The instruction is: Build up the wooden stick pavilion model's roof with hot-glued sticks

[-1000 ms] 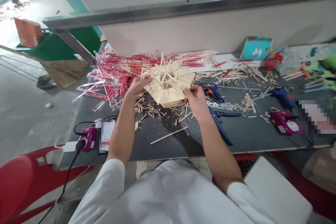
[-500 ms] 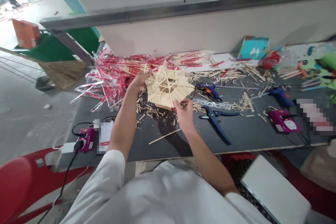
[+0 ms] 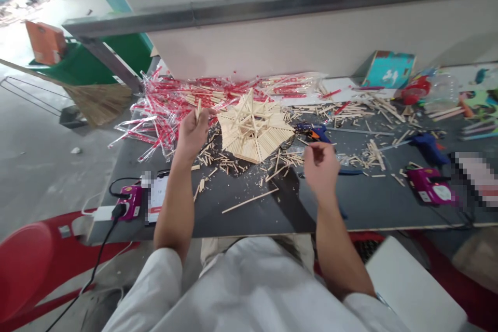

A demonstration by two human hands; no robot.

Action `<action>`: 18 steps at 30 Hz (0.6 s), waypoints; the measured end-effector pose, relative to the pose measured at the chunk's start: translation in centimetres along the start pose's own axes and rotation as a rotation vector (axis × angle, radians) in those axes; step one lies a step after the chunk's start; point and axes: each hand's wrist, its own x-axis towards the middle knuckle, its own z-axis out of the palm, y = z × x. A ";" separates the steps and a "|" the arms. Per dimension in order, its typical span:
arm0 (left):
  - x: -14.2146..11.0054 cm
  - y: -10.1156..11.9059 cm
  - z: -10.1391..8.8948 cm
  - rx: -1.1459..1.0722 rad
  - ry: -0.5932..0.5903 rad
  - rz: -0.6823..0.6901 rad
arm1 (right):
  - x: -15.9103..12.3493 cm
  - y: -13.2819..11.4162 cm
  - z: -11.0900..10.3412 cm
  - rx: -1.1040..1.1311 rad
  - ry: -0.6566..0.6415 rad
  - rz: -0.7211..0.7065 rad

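A star-shaped piece built of thin wooden sticks [image 3: 259,148] rests on the dark table, with a raised framework of sticks on top. Just left of it, my left hand [image 3: 192,135] is closed on short wooden sticks [image 3: 198,109] that poke up from between thumb and fingers. To the right of the star, my right hand [image 3: 322,168] hovers with curled fingers; whatever they hold, if anything, is hidden. Beneath that hand lies a blue-handled cutter [image 3: 350,172], mostly covered. Behind the fingers is a blue glue gun [image 3: 319,133].
Plastic wrappers with red ends [image 3: 163,109] heap at the back left. Cut stick pieces litter the table, and one long stick [image 3: 250,201] lies in front. A second glue gun [image 3: 430,148], purple power boxes [image 3: 430,187] and phones flank the work. Behind runs a metal rail [image 3: 241,13].
Both hands have come off the star, which now rests on the table. My left hand has drawn back leftward with its sticks; my right has moved right, over the cutter.
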 end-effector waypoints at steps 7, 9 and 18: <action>-7.9 -1.1 1.0 -0.179 -0.175 -0.105 | 8.3 6.4 -3.3 -0.558 -0.034 0.006; -9.3 -2.6 1.2 -0.253 -0.286 -0.243 | 9.2 7.8 -3.0 -0.603 -0.103 0.011; -10.6 -8.1 2.7 -0.335 -0.530 -0.483 | 10.5 9.8 -2.2 -0.644 -0.046 0.108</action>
